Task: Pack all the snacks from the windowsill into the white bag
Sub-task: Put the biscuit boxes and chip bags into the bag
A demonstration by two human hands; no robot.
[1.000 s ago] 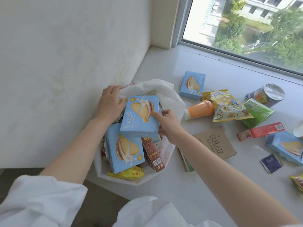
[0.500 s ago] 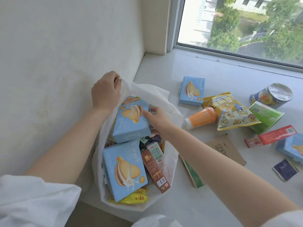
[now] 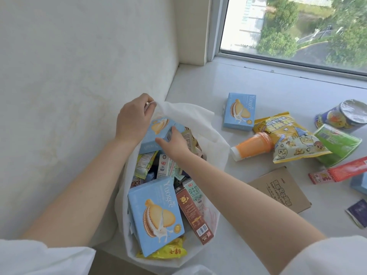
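The left hand [image 3: 132, 121] pinches the far rim of the white bag [image 3: 210, 135], its fingers curled around the fabric and holding the mouth up against the wall. The right hand [image 3: 174, 140] reaches into the bag, its fingers wrapped around the edge of a light blue biscuit box [image 3: 158, 129] at the bag's far end, just under the left hand. Lower in the bag lie a second blue biscuit box [image 3: 155, 213], a brown carton [image 3: 193, 213], a milk carton [image 3: 195, 192] and a yellow packet [image 3: 170, 252]. On the windowsill [image 3: 248, 245] to the right lie a third biscuit box [image 3: 239, 111], an orange cup [image 3: 251, 145] on its side, a yellow popcorn bag [image 3: 292, 139], a green cup [image 3: 337, 144], a foil-lidded tub [image 3: 343, 116], a red bar [image 3: 341, 172] and a flat cardboard box [image 3: 282, 189].
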